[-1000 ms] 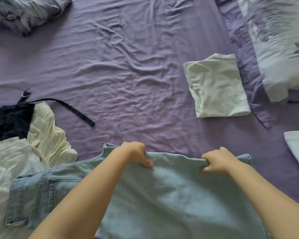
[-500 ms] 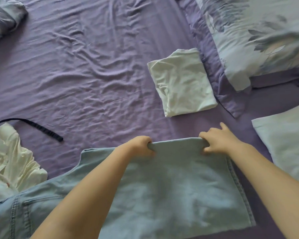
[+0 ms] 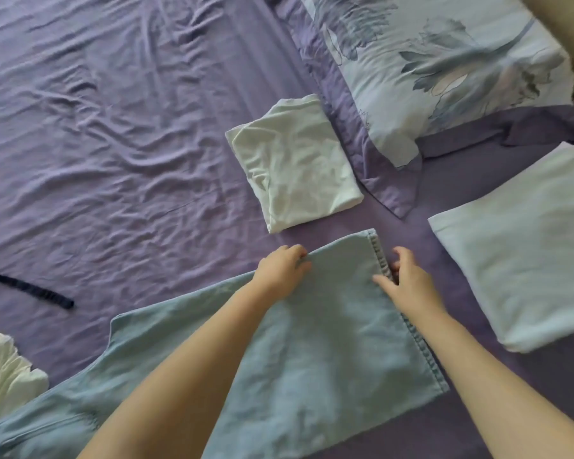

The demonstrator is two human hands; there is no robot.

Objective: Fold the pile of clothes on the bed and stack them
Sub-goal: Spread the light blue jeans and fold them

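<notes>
A pair of light blue jeans (image 3: 328,352) lies flat across the purple bed sheet (image 3: 120,154), legs stretched toward the right. My left hand (image 3: 280,271) pinches the far edge of the leg near its hem. My right hand (image 3: 403,281) rests at the stitched hem, thumb on the denim and fingers curled at the edge. A folded white garment (image 3: 295,164) lies just beyond the hem. Crumpled white clothes (image 3: 4,379) show at the lower left edge.
A floral pillow (image 3: 444,67) lies at the upper right, with a pale blue pillow (image 3: 524,246) to the right of the jeans. A dark strap (image 3: 37,289) lies on the sheet at the left.
Both hands slid right along the jeans leg to its hem and spread it flat. The view turned right, so the unfolded pile has mostly left the frame.
</notes>
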